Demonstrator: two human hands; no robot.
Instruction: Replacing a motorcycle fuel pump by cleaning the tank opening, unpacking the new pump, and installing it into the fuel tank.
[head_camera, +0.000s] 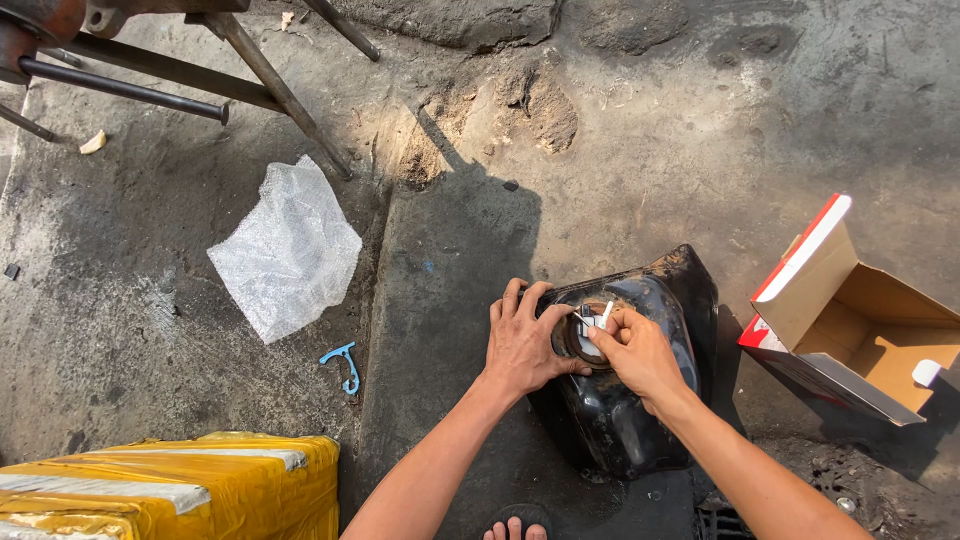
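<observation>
A black, dusty fuel tank lies on the concrete ground in front of me. My left hand rests flat on its left side, fingers spread beside a round rusty opening. My right hand sits over that opening and pinches a small white part with prongs that stick up out of it. Both forearms reach in from the bottom of the view.
An open cardboard box with a red and white lid stands at the right. A sheet of bubble wrap and a small blue clip lie at the left. A yellow-wrapped parcel is bottom left, rusty metal bars top left.
</observation>
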